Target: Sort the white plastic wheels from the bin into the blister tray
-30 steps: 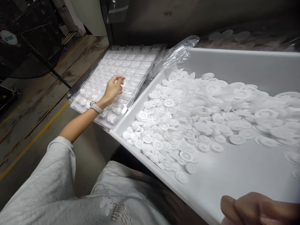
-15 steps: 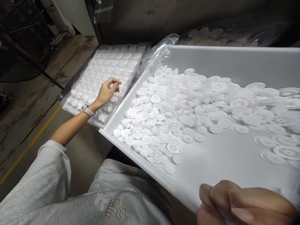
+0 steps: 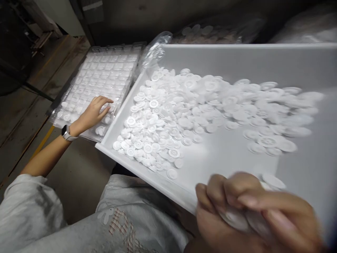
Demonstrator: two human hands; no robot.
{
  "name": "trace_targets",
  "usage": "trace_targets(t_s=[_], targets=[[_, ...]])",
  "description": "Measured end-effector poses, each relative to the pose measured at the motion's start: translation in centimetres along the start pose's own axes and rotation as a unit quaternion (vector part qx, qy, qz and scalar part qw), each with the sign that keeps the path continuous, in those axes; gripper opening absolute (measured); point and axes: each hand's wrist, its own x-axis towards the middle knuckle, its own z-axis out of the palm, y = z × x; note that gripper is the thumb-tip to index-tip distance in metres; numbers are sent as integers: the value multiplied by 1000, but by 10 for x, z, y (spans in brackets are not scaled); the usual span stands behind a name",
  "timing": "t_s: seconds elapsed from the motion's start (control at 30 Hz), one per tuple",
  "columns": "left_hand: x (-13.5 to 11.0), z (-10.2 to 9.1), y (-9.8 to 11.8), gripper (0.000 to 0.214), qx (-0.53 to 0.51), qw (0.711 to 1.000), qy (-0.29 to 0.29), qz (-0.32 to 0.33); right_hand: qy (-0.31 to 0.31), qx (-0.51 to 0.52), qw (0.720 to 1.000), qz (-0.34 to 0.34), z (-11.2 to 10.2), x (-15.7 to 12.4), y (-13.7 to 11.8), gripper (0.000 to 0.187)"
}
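Observation:
My left hand, with a watch on the wrist, hovers over the near right part of a clear plastic compartment tray. Its fingers are stretched out, the thumb stands apart, and nothing shows between them. Several near pockets hold small white pieces. In the bottom right, my right hand is curled around white plastic discs, partly hidden by the fingers. Beyond it, a big pile of white round plastic discs lies in a wide white bin; some have spoked or holed centres.
Crumpled clear film hangs over the bin's far left corner. Behind the bin lies a clear bag with more discs. Floor with yellow lines shows at left. The bin's near wall runs close to my lap.
My left hand has gone from curled fingers to spread ones. The right hand has come further into view, showing the discs in it. The whole view has shifted.

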Motion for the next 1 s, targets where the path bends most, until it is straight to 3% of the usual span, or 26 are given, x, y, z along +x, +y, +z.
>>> trace_targets(t_s=[0.07,0.1,0.2,0.27,0.47,0.57,0.7,0.9,1.0], targets=[[-3,-3,1,32,19,1000,-16,8,-3,-8,999,45,12,6,-10,12],[-3,-4,1,31,25,999,-19,12,26,13,998,63,17,8,-14,11],[-1,-7,4,32,36,999,-18,22,88,97,990,49,21,12,-19,19],[3,-9,5,33,46,998,-27,31,94,118,988,36,19,11,-18,26],[8,-19,3,41,72,993,-76,46,69,80,994,5,12,9,-15,25],[9,-23,-1,42,75,991,-103,43,96,78,992,9,16,11,-16,27],[15,-25,1,41,71,992,-96,40,148,84,985,31,22,12,-17,32],[23,-19,4,41,67,997,-50,4,140,84,986,16,23,11,-18,28],[21,-16,4,40,57,997,-54,-12,157,90,983,27,23,11,-18,30]])
